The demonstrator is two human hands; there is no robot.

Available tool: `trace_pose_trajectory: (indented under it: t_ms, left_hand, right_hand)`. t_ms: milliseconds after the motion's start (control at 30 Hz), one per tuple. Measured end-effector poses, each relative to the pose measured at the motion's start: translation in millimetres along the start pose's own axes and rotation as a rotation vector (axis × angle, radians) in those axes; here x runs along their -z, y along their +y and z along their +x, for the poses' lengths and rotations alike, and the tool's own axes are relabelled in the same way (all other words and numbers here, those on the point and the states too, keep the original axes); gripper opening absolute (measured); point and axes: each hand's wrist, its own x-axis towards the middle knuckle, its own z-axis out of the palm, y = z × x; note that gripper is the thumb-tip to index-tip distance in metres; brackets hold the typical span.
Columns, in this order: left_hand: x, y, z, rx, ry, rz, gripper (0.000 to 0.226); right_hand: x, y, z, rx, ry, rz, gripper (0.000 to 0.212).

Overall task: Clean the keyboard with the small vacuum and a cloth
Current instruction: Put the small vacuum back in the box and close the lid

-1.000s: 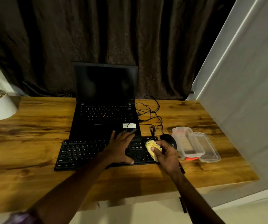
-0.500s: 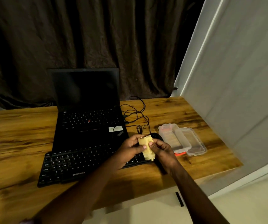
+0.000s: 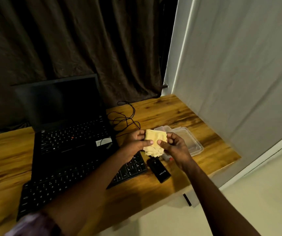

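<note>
A crumpled yellow cloth [image 3: 155, 139] is held up in the air between both hands, above the right end of the black keyboard [image 3: 65, 181]. My left hand [image 3: 134, 142] pinches its left side and my right hand [image 3: 174, 147] pinches its right side with thumb and fingers. The keyboard lies along the front of the wooden desk [image 3: 179, 116], partly hidden by my left forearm. A small black device [image 3: 159, 169] with white lettering, possibly the small vacuum, lies on the desk just right of the keyboard.
An open black laptop [image 3: 65, 126] stands behind the keyboard, with black cables [image 3: 125, 118] coiled to its right. A clear plastic container [image 3: 186, 140] sits behind my right hand. A dark curtain hangs behind the desk; a pale wall stands at the right.
My left hand left the keyboard and joined the right on the cloth, which rose off the keys and was spread wider. The view swung to the right.
</note>
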Motion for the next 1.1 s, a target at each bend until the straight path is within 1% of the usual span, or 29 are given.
trace_pose_trajectory:
  t_ms: [67,200,333,400,467,533,600,667,733,800,867,900,967,1100]
  left_hand:
    - [-6,3,9,0.005,0.042,0.056,0.05]
    - [-20,3,36,-0.027,0.106,0.143,0.043]
    - [-28,-1,58,-0.02,0.066,0.187,0.06]
    - [-30,0,66,-0.033,0.056,0.224,0.062]
    - [-32,0,73,-0.067,0.074,0.253,0.057]
    - [-31,-6,79,-0.113,0.101,0.341,0.049]
    - [-30,-14,80,-0.171,0.119,0.491,0.044]
    - [-30,-22,76,-0.254,0.107,0.663,0.043]
    - [-30,-25,66,-0.349,0.061,0.838,0.048]
    - [-28,-27,57,-0.504,0.001,1.023,0.056]
    - [-23,-32,55,-0.625,-0.085,1.197,0.058]
    - [-22,-35,55,-0.627,-0.132,1.264,0.059]
    - [-20,-40,55,-0.611,-0.197,1.392,0.063]
    - [-19,-39,56,-0.622,-0.237,1.561,0.064]
  right_hand:
    - [7,2,9,0.02,0.059,-0.044,0.031]
    - [20,12,26,0.128,0.177,-0.178,0.036]
    - [30,20,39,0.141,0.32,-0.247,0.039]
    - [35,20,42,0.173,0.375,-0.299,0.036]
    - [40,18,44,0.265,0.408,-0.452,0.03]
    - [46,16,42,0.395,0.352,-0.638,0.02]
    - [48,15,41,0.547,0.206,-0.874,0.024]
    - [48,19,41,0.621,0.083,-1.16,0.028]
    - [48,22,40,0.585,0.001,-1.351,0.029]
    - [44,19,40,0.426,-0.112,-1.443,0.028]
    - [38,13,43,0.214,-0.205,-1.53,0.026]
    - [35,9,46,0.119,-0.235,-1.566,0.024]
    - [30,4,52,-0.002,-0.273,-1.573,0.022]
    - [32,6,55,-0.073,-0.296,-1.521,0.034]
